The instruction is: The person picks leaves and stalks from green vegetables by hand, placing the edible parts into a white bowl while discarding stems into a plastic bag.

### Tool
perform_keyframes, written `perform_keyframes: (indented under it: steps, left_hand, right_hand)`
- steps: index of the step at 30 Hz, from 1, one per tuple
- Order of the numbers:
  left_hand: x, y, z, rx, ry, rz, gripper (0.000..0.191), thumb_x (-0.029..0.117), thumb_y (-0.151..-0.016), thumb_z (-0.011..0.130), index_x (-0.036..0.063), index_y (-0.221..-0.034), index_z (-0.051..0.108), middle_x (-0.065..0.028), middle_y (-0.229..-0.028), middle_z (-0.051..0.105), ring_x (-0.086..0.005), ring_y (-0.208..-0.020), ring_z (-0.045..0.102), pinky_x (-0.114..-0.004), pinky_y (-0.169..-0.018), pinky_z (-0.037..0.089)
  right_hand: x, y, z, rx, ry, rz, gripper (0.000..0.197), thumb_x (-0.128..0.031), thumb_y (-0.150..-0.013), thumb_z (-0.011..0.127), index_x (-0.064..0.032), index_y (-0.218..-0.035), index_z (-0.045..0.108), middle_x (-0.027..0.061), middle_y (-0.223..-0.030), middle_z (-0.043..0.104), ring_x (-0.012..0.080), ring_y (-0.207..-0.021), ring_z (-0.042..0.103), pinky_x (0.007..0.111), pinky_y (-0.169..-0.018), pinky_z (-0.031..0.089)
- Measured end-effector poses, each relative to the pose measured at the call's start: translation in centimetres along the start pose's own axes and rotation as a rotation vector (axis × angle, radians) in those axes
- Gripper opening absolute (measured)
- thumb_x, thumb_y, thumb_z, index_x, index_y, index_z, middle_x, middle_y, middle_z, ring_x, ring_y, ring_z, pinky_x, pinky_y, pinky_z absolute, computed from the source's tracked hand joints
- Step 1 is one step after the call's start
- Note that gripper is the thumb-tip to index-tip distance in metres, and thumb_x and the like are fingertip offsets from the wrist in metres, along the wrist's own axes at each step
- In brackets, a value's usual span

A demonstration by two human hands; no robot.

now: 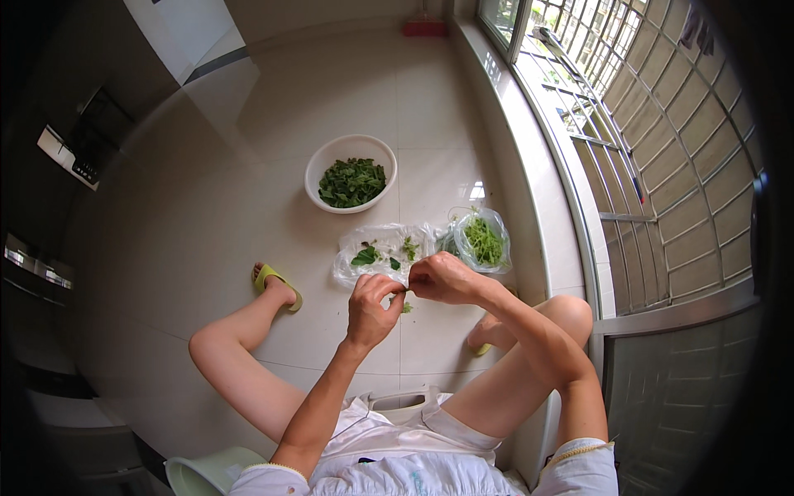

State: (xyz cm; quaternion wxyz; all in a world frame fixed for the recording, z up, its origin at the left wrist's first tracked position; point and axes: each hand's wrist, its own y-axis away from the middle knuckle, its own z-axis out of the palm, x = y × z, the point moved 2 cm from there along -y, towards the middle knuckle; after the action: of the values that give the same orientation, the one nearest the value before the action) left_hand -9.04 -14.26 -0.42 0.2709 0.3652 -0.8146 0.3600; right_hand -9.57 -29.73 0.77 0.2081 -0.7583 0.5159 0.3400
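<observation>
My left hand and my right hand meet fingertip to fingertip, pinching a thin green stem between them. Most of the stem is hidden by my fingers. A small green leaf shows just below; I cannot tell whether it hangs from the stem or lies on the floor. Beyond my hands a clear plastic bag is spread flat, with a few loose leaves and a leafy sprig on it. Right of it, an open plastic bag holds pale green stems.
A white plastic basin of dark green leaves stands farther out on the tiled floor. A windowsill and barred window run along the right. A pale green bucket is at lower left, and a red broom at the far wall.
</observation>
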Motion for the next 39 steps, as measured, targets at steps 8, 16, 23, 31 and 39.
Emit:
perform_keyframes:
  steps: [8, 16, 23, 31, 39]
  left_hand:
    - [-0.1, 0.6, -0.4, 0.106, 0.011, -0.037, 0.013, 0.000, -0.061, 0.064, 0.0032, -0.073, 0.060, -0.0056, -0.073, 0.057, -0.0191, -0.070, 0.052, -0.028, -0.063, 0.042]
    - [-0.7, 0.9, 0.0, 0.094, 0.475, -0.299, 0.007, -0.004, -0.067, 0.061, -0.0014, -0.074, 0.059, -0.0029, -0.072, 0.056, -0.0079, -0.064, 0.051, -0.019, -0.059, 0.041]
    - [-1.3, 1.2, 0.5, 0.124, 0.601, -0.358, 0.005, -0.004, -0.070, 0.059, -0.0021, -0.075, 0.059, -0.0035, -0.073, 0.056, -0.0091, -0.067, 0.053, -0.020, -0.062, 0.043]
    - [-0.7, 0.9, 0.6, 0.174, 0.910, -0.522, 0.008, -0.002, -0.073, 0.057, -0.0026, -0.080, 0.060, -0.0067, -0.076, 0.058, -0.0118, -0.068, 0.055, -0.022, -0.065, 0.045]
    - [-1.7, 0.8, -0.4, 0.234, 1.078, -0.539, 0.010, -0.001, -0.074, 0.055, -0.0016, -0.083, 0.058, -0.0090, -0.079, 0.059, -0.0136, -0.070, 0.056, -0.024, -0.069, 0.045]
  right_hand:
    - [-0.5, -0.1, -0.6, -0.096, -0.450, 0.214, 0.017, -0.015, -0.074, 0.052, 0.0017, -0.075, 0.055, 0.0046, -0.058, 0.051, 0.0111, -0.054, 0.049, 0.024, -0.051, 0.041]
    - [0.2, -0.3, 0.7, -0.151, -0.924, 0.291, 0.022, -0.022, -0.078, 0.054, -0.0017, -0.072, 0.054, -0.0002, -0.058, 0.048, 0.0070, -0.053, 0.044, 0.021, -0.048, 0.038]
    - [-0.3, -0.3, 0.8, -0.103, -0.975, 0.338, 0.020, -0.021, -0.075, 0.058, -0.0027, -0.069, 0.052, -0.0004, -0.057, 0.047, 0.0067, -0.051, 0.043, 0.020, -0.047, 0.037]
    - [-0.9, -0.3, 1.1, 0.054, -0.951, 0.387, 0.017, -0.016, -0.070, 0.055, -0.0021, -0.061, 0.053, 0.0003, -0.053, 0.046, 0.0068, -0.046, 0.042, 0.020, -0.039, 0.034]
    - [-0.3, -0.2, 1.2, 0.100, -0.776, 0.425, 0.017, -0.015, -0.069, 0.054, -0.0012, -0.059, 0.051, 0.0003, -0.050, 0.045, 0.0066, -0.042, 0.042, 0.020, -0.038, 0.034]
